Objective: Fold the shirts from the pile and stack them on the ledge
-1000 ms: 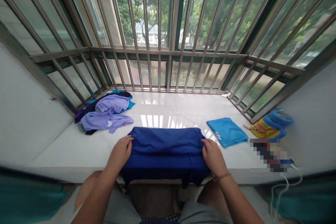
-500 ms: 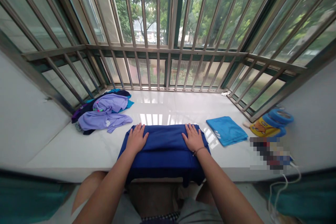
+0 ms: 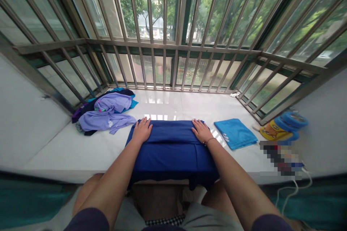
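Beside white-marked blue cloth (image 3: 235,133), left hand (image 3: 142,130) and right hand (image 3: 202,131) press navy fabric (image 3: 170,155).

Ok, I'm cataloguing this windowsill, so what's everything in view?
folded garment: one, deep blue, sill's centre, overhanging front edge
clothes pile: one, lilac and dark, sill's left
folded cloth: one, light blue, sill's right
printed item: one, yellow, by right wall
round item: one, blue, beside it
blurred object: one, colour unclear, front right
cable: one, white, below it
window bars: many, steel, behind sill
sill: one, white
left hand: one, on garment
right hand: one, on garment
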